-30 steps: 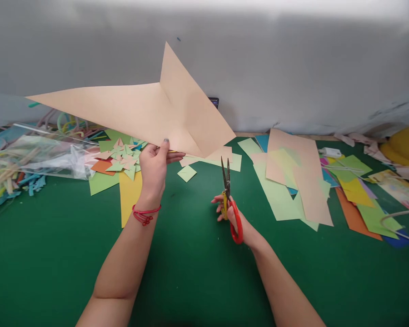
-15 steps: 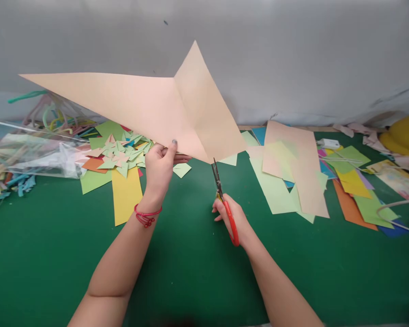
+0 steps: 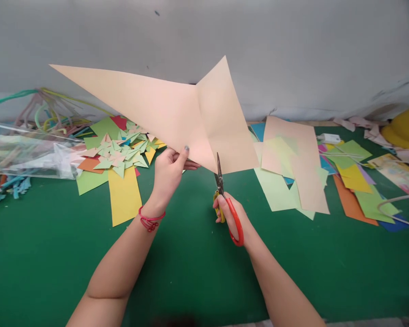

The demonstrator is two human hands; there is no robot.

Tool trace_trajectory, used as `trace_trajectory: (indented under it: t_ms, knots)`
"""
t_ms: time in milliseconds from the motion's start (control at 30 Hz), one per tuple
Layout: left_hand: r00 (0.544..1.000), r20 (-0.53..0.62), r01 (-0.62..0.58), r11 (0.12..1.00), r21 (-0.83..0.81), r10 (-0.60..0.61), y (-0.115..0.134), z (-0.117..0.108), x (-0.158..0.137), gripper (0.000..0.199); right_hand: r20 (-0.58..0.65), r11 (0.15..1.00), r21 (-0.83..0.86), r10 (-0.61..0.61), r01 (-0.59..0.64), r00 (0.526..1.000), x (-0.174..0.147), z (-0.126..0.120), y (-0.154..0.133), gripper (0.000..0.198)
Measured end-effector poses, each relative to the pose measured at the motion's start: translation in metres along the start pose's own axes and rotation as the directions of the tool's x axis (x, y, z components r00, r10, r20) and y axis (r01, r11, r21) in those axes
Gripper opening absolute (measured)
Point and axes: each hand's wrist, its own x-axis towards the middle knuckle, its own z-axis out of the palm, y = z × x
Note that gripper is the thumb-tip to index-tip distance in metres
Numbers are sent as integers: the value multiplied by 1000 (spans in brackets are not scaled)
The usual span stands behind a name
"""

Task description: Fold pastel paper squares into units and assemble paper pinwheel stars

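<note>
A large sheet of peach paper [image 3: 163, 104] with a crease toward its right side is held up above the table. My left hand [image 3: 172, 170] pinches its lower edge, thumb on top and fingers underneath. In my right hand [image 3: 230, 211] is a pair of scissors [image 3: 236, 222] with red and yellow handles. The blades reach the paper's lower edge close to the crease, one blade lying in front of the sheet and the other partly hidden behind it. Cut green and peach paper pieces [image 3: 119, 152] lie in a heap left of my left hand.
A yellow paper strip [image 3: 124, 195] lies below the heap. Clear plastic bags [image 3: 34, 154] and pipe cleaners [image 3: 41, 109] fill the far left. Peach and pale green sheets [image 3: 306, 172] lie right of centre, with coloured papers [image 3: 354, 181], a white plug [image 3: 329, 138] and a cable farther right. A grey wall [image 3: 293, 54] rises behind.
The peach sheet and my left hand have shifted right and slightly down. The scissors' blades have opened and now straddle the sheet's lower edge.
</note>
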Motion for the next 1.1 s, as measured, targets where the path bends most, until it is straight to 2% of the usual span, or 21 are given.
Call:
trace_trajectory:
  t_ms: [1100]
  knots:
    - [999,22,-35,999,42,34,-2,-2,0,28,1,1000,6,21,-21,1000,0,-1,-2,43]
